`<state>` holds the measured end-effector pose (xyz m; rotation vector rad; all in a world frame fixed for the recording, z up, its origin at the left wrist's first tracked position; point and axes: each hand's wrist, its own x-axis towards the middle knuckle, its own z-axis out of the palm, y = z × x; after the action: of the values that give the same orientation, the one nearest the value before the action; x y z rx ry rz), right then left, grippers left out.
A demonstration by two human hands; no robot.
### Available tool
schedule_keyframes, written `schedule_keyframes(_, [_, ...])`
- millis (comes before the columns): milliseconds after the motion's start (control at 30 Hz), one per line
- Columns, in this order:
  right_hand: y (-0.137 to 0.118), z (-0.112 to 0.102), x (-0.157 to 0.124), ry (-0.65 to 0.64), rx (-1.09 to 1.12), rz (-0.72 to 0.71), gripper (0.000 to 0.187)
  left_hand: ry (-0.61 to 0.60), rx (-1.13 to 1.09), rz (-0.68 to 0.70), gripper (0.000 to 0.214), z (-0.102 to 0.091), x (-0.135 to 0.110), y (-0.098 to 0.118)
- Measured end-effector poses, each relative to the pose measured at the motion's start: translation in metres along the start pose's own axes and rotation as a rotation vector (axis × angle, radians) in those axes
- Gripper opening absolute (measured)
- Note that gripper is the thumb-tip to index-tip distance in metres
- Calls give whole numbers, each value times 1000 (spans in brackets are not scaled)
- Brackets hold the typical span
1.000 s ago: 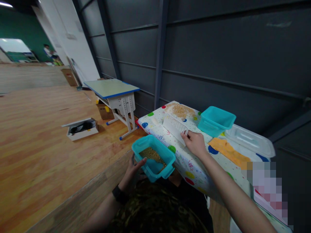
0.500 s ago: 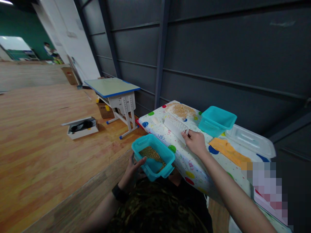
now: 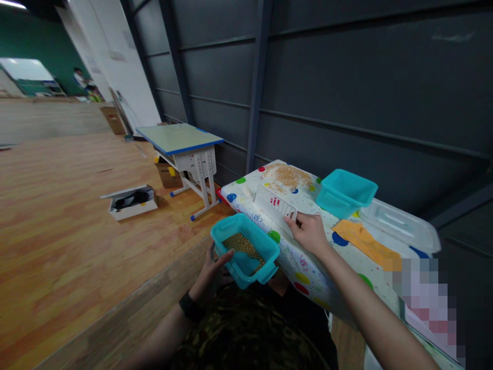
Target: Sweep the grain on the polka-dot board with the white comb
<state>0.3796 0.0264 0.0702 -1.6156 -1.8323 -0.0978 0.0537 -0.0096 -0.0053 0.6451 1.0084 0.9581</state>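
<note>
Teal tubs [image 3: 243, 263], two; basket [image 3: 270, 207], one

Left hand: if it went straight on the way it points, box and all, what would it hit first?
Most likely the edge of the patterned tablecloth, just beyond the turquoise box in the left hand, though relative height is unclear.

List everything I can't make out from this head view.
Head view:
Left hand: some fingers hidden by the near bin.
Far bin: floor mostly hidden by its front wall.
Lower-right item: masked by pixel blocks.
White box: contents too dark to identify.
Distant person: hands too small and blurred.
</note>
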Motion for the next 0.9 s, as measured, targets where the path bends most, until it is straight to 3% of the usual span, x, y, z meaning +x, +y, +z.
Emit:
schedule_keyframes(233, [-10, 0, -5, -10, 21, -37, 49, 5, -58, -34, 137, 1, -1, 2])
schedule_keyframes(467, [-18, -2, -9, 29, 56, -107, 46, -33, -57, -26, 126, 0, -1, 0])
schedule_keyframes(900, [-15, 0, -8, 43, 78, -134, 47, -53, -44, -30, 127, -2, 2, -3])
